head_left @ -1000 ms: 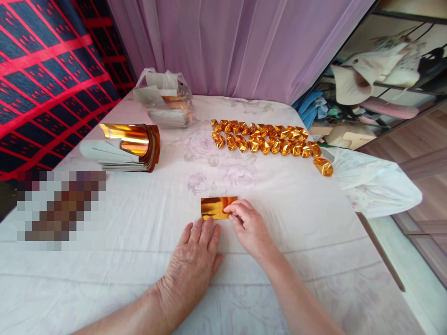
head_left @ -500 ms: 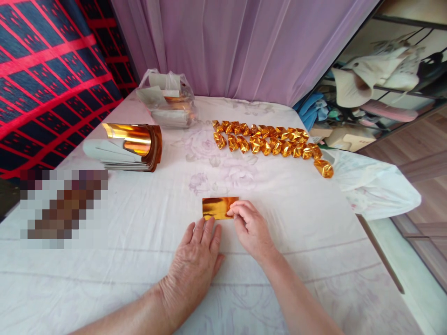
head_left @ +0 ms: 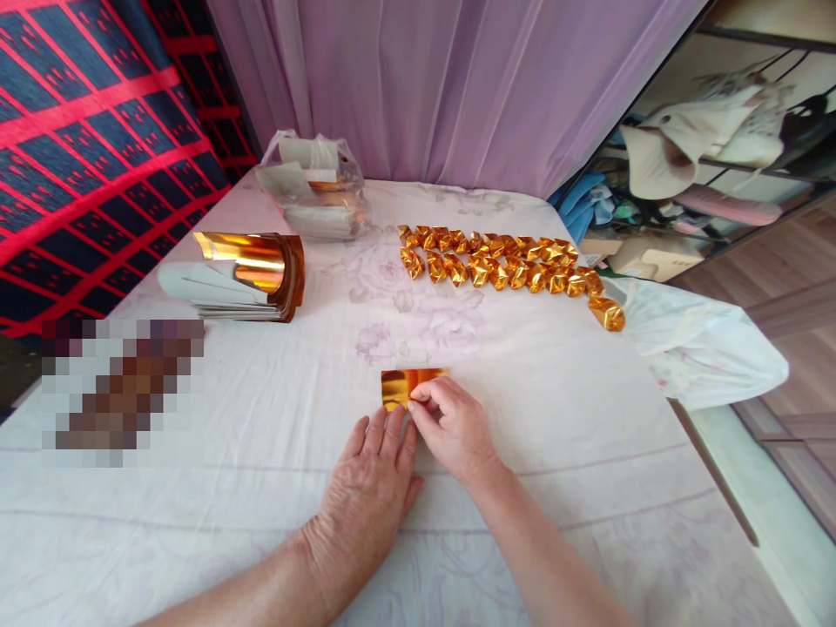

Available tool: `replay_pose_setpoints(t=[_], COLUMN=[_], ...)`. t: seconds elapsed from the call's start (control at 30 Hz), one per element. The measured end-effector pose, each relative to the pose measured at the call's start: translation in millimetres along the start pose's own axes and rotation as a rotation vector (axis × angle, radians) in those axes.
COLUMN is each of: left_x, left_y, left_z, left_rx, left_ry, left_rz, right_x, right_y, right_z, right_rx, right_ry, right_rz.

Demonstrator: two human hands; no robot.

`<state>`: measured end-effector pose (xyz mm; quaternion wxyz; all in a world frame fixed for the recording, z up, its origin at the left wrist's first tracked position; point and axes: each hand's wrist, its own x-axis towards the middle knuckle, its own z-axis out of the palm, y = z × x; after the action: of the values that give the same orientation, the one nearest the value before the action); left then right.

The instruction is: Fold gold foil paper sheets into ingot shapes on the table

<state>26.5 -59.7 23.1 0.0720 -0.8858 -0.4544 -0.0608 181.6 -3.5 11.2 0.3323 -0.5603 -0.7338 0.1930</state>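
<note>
A small rectangle of shiny gold foil paper (head_left: pixel 395 385) lies on the cloth-covered table in front of me. My left hand (head_left: pixel 369 479) rests flat, palm down, its fingertips at the sheet's near edge. My right hand (head_left: pixel 454 427) reaches over the sheet's right half, thumb and forefinger pinched together at its near edge, close beside the left fingertips. The right hand covers part of the sheet.
Two rows of folded gold foil pieces (head_left: pixel 500 261) lie at the back right. A curled stack of gold foil sheets (head_left: pixel 261 270) stands at left, before a clear plastic bag (head_left: pixel 313 187) of more sheets. A white plastic bag (head_left: pixel 711 344) hangs at the right edge.
My right hand has slid left along the foil paper, from its right end towards the left fingertips. The left hand stays nearly in place.
</note>
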Motion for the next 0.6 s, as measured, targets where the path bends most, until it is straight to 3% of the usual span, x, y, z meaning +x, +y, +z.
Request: replay_pose_setpoints(t=[0.6], left_x=[-2], left_y=[-9], left_z=[-10.5], left_rx=[0.007], left_ry=[-0.021], left_rz=[-0.006], right_x=[1], right_y=[6], right_z=[-4], right_rx=[0.061], right_ry=[-0.091], right_rz=[-0.026])
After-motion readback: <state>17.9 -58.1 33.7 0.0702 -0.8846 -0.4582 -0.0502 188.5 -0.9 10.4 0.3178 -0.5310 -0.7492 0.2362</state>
